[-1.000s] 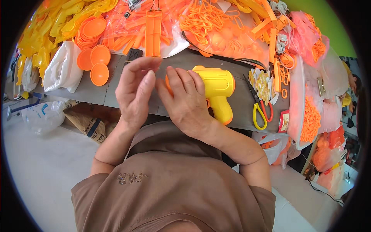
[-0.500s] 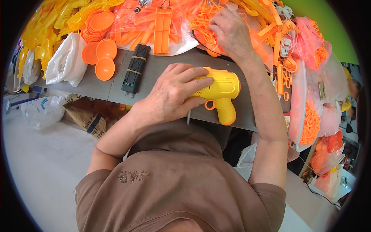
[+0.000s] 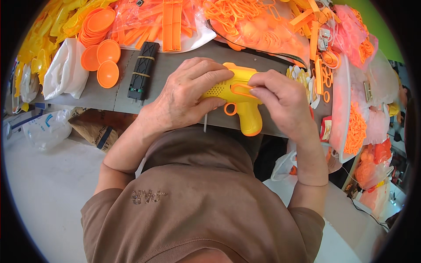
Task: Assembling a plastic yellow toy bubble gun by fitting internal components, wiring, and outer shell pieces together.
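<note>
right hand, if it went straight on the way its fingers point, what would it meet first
Likely the yellow toy gun, directly ahead of the right hand, which pinches an orange loop; the left hand lies beyond. Whether the right hand already touches the gun is hard to tell.

Loose orange plastic parts (image 3: pixel 237 18) heaped along a workbench (image 3: pixel 103 94) suggest a workshop.

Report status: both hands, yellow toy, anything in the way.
Left hand gripping yellow gun-shaped toy at its left end. Right hand pinching orange loop over its side. No obstruction visible; black banded part lies apart, left.
</note>
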A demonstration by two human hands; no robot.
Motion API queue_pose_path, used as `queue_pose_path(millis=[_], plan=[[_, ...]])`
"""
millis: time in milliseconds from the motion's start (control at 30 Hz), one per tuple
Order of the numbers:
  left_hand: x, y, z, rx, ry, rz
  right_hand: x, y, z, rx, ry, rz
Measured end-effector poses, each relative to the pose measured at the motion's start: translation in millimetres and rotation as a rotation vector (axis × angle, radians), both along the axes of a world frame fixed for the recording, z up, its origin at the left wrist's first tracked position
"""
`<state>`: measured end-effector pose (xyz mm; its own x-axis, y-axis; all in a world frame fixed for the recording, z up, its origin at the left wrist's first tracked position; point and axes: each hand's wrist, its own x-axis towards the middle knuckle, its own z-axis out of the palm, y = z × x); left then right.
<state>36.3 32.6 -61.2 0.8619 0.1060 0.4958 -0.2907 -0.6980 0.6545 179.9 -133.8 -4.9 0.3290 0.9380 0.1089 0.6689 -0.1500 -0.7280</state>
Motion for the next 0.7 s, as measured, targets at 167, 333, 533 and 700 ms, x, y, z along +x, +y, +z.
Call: queue_pose_path(millis=[167, 333, 533, 700], plan=[[0.6, 2.0, 0.9, 0.042, -0.012, -0.046, -11.7, 3.1, -3.2, 0.016, -0.377, -0.037], [-0.6, 1.4, 1.9, 0.213, -0.019, -0.064, -20.6, 2.1, -5.5, 0.033, -0.479, -0.073], [-1.0, 1.2, 4.2, 0.305, 0.001, -0.074, -23.2, -0.7, -20.3, 0.101, -0.403, -0.196], [1.3, 1.5, -0.2, 0.190, -0.052, -0.064, 28.2, -46.5, -18.4, 0.162, -0.057, -0.675]])
